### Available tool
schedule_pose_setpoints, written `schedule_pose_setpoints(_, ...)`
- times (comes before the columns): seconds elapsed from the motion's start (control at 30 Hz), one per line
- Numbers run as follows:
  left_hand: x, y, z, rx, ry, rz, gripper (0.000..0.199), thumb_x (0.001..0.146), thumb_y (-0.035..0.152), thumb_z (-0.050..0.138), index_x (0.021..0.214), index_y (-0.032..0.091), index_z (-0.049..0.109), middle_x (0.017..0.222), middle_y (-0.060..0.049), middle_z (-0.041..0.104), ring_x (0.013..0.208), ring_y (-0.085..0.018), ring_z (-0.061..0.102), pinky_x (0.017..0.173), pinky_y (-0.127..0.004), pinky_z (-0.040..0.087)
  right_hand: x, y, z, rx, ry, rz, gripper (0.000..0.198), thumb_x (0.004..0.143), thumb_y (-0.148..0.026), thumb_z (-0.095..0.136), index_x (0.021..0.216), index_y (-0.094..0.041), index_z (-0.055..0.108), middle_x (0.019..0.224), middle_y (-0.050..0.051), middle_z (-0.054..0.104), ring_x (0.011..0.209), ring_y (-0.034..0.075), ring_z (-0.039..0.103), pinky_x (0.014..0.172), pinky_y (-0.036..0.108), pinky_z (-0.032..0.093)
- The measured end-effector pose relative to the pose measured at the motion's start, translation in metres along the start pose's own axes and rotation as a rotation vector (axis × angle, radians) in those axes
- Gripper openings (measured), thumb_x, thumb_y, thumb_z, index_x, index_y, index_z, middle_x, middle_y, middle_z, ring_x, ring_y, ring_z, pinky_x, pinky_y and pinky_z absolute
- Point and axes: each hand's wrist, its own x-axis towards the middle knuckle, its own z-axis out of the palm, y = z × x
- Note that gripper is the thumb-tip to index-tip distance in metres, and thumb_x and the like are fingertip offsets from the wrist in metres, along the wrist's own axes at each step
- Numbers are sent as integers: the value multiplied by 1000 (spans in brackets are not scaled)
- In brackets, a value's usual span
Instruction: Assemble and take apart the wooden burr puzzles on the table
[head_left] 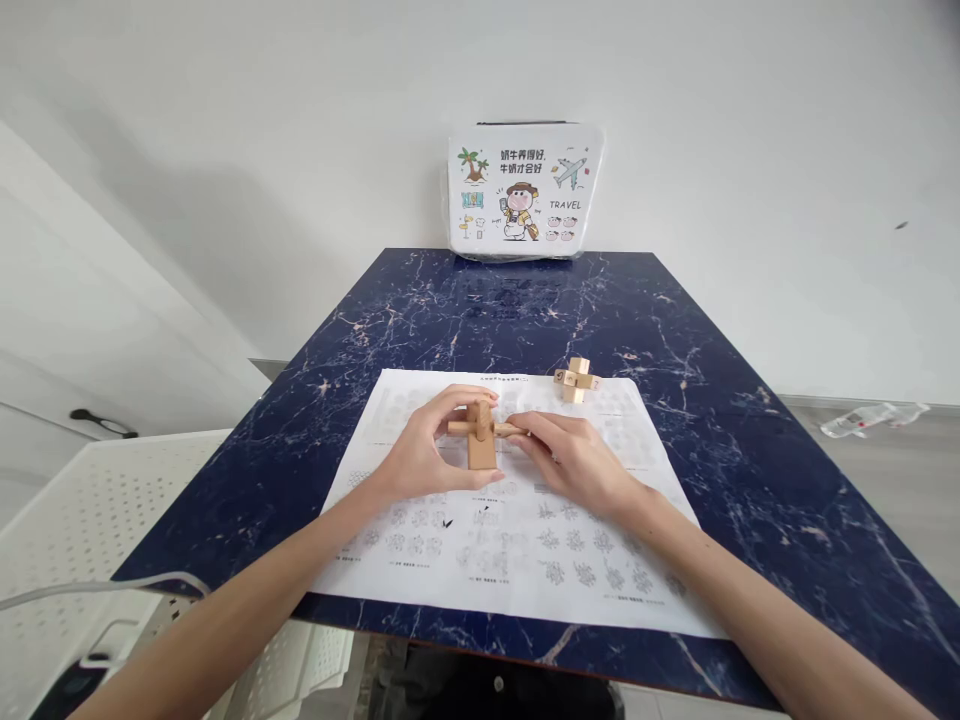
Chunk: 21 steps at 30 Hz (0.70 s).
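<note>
A wooden interlocking puzzle (481, 453) of crossed pieces is held just over the printed sheet. My left hand (431, 445) grips it between the thumb at its near end and the fingers at its far end. From the right, the fingertips of my right hand (574, 455) pinch the end of a thin wooden stick (511, 429) that sticks out of the puzzle's side. Beneath both hands lies the white instruction sheet (480, 590), covered in small diagrams. A second wooden puzzle (577, 380), cross-shaped and pale, stands on the sheet's far right part, beyond my right hand.
The blue marble-patterned table (360, 330) has a white cartoon-printed case (525, 190) at its back, against the wall. A white perforated surface (97, 500) with a cable (105, 590) is at left. Clear plastic packaging (870, 419) lies low at right.
</note>
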Motion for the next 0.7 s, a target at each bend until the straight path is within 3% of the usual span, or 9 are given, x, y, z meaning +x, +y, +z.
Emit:
schedule_pose_setpoints(0.13,1,0,-4,91,-20,41,76,73,34,90,140,32,55,143,-10,57,133,-32,56,111,-52,51,0,0,-2,-58,23,-36,27,112,-29,41,117,-20,66,99,8,75,81,19,69,70,32,52)
schedule_pose_setpoints(0.27,1,-4,-13,139,-49,-13,97,76,42,89,157,36,36,157,-12,46,144,-36,46,121,-59,38,-2,5,-4,-202,102,-131,29,109,-16,43,125,-22,66,109,10,76,90,21,70,74,34,55)
schedule_pose_setpoints(0.33,1,-7,-17,140,-46,-38,91,78,51,85,156,35,39,157,-13,44,140,-36,48,116,-58,42,-4,7,-4,-253,146,-168,34,106,-10,44,128,-23,66,113,10,75,92,21,71,75,34,56)
schedule_pose_setpoints(0.4,2,-9,-18,110,-64,-57,76,81,62,79,146,32,53,154,-14,45,133,-36,53,108,-54,50,-5,9,-5,-283,178,-179,38,104,-6,45,130,-25,66,114,9,76,93,21,72,76,34,57)
schedule_pose_setpoints(0.5,3,-5,-16,-55,-124,-102,71,84,71,72,141,30,60,152,-14,51,127,-35,60,102,-49,56,-6,9,-5,-296,185,-175,41,103,-6,46,133,-27,65,117,8,76,95,22,72,78,36,58)
schedule_pose_setpoints(0.7,3,2,-7,-342,-116,-180,59,89,53,77,140,28,63,146,-13,63,120,-34,70,98,-49,61,-5,8,-4,-277,198,-209,40,103,-5,48,134,-25,65,119,8,76,98,21,73,79,35,59)
